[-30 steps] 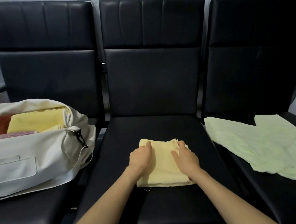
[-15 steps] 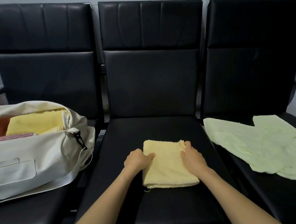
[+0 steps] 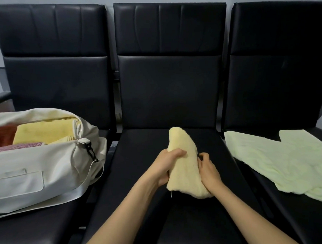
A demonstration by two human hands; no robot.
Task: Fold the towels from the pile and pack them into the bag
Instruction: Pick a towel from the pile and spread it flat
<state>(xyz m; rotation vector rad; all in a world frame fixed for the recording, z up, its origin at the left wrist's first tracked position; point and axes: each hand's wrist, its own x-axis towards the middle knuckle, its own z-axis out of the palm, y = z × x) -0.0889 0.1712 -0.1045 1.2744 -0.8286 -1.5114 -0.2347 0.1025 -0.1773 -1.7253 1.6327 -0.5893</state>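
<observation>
I held the folded yellow towel point(image 3: 185, 157) tilted up over the middle seat point(image 3: 139, 159) at frame centre, left hand point(image 3: 169, 167) gripping one edge, right hand point(image 3: 208, 172) pinching the other, likely keeping the folds together for the open bag point(image 3: 39, 171) at left; green towel point(image 3: 285, 165) lay at right.

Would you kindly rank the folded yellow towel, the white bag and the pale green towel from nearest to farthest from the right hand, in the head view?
1. Folded yellow towel, gripped by the right hand over the middle seat.
2. Pale green towel, spread on the right seat.
3. White bag, on the left seat.
</observation>
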